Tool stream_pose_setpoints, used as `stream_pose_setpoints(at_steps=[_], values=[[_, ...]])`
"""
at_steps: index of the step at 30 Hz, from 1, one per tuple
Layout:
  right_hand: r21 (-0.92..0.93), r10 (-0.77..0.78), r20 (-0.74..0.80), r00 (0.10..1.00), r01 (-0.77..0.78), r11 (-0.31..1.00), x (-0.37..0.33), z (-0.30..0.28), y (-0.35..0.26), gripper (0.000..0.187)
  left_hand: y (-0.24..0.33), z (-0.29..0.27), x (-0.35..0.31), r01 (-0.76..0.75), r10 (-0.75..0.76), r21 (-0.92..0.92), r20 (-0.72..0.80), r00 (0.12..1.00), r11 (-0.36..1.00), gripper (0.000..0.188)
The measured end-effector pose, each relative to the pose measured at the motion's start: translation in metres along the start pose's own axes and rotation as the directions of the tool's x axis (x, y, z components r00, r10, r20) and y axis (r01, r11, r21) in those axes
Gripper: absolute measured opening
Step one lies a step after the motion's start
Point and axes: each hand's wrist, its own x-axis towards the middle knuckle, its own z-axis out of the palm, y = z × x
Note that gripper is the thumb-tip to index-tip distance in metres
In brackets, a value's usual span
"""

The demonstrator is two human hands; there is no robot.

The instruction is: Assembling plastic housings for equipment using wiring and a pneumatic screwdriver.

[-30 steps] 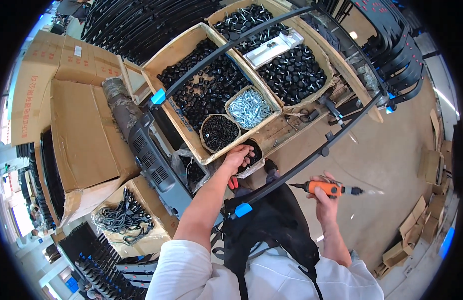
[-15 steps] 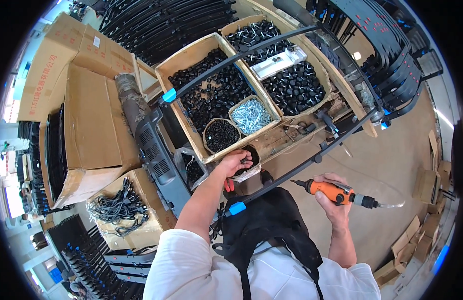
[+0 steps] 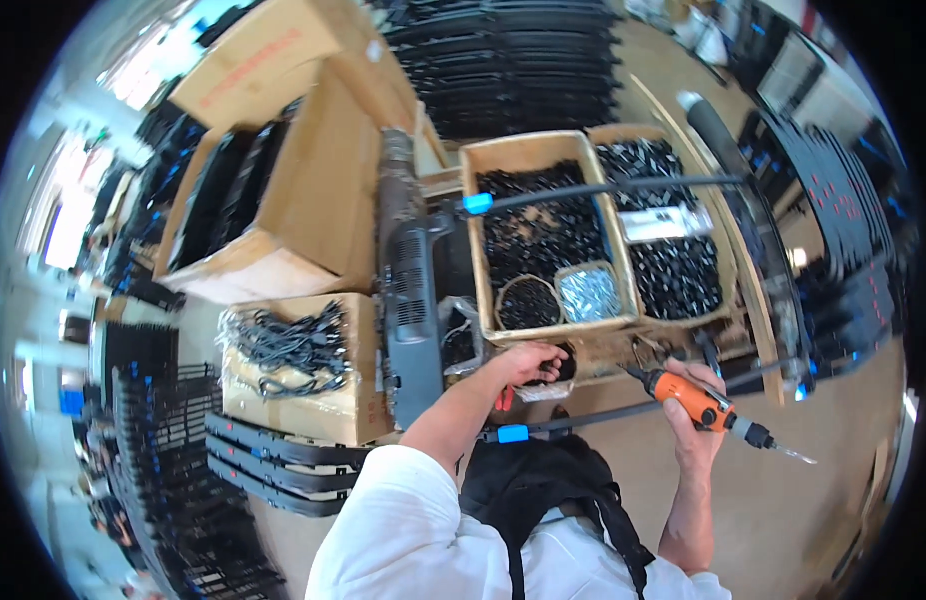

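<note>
My left hand (image 3: 536, 366) is over a small container of dark pieces (image 3: 562, 361), its fingers curled together at the container's mouth. Whatever is between those fingertips is too small and blurred to make out. In my right hand (image 3: 684, 432) is an orange power screwdriver (image 3: 690, 400), its dark tip pointing left and a clear hose at its rear end. A long black frame (image 3: 623, 412) with blue end pieces lies across the bench. Its near bar passes between my body and the boxes.
A cardboard tray (image 3: 470, 160) holds black caps, a round tub of small dark screws (image 3: 529, 303) and a tub of silver screws (image 3: 588, 293). Black-headed bolts (image 3: 676, 278) fill the box beside it. Cables (image 3: 288, 340) lie on a carton at left. Red-handled pliers (image 3: 504, 398) hang near my left wrist.
The whole view has turned, so the boxes and bench now appear farther right and straighter. My left hand stays at the small container; my right hand still holds the screwdriver.
</note>
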Motion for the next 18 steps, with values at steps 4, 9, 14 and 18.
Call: stream_pose_setpoints(at_steps=[4,9,14,18], values=[[0.096,-0.003,0.004,1.0,0.002,0.995,0.018,0.004,-0.015,0.059,0.029,0.043,-0.044,-0.033,0.033,-0.082,-0.008,0.999,0.996,0.025],[0.191,-0.205,0.093,0.974,0.184,0.964,0.057,0.026,-0.023,0.061,0.04,0.063,-0.109,-0.269,0.312,-0.373,0.058,0.948,0.888,0.022],[0.116,-0.219,0.164,0.962,0.201,0.973,0.071,0.078,-0.036,0.06,0.044,0.087,-0.161,-0.451,0.467,-0.426,-0.073,0.881,0.785,0.024],[0.062,-0.164,0.357,0.919,0.152,0.986,0.079,0.134,-0.043,0.061,0.039,0.073,-0.181,-0.59,0.553,-0.379,-0.214,0.805,0.713,0.018]])
